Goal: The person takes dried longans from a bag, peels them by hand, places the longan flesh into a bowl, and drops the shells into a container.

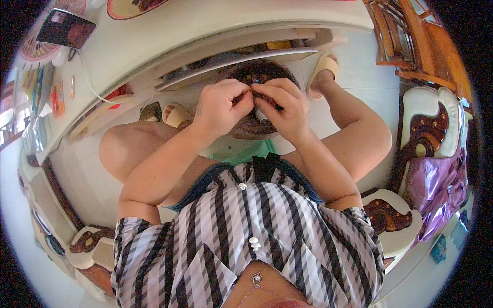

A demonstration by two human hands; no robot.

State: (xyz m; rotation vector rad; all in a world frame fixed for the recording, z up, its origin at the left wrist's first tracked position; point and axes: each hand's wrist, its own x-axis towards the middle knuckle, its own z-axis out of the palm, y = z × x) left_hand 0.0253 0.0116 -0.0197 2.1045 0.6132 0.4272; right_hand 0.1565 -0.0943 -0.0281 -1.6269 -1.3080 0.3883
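Observation:
My left hand is closed, thumb pressed against the curled fingers. Close beside it, fingertips nearly touching, my right hand is closed in a pinch. Whatever is between the fingertips is too small or hidden to name. Both hands are over a dark round bin that looks lined with a thin bag. Part of a pale, cylinder-like item shows inside it below my hands; the rest of the contents is mostly covered by them.
A long pale table with an open shelf beneath runs ahead. On it are a phone, a pink basket and a cable. Below the bin lies something green. Wooden furniture and a carved seat with purple cloth stand right.

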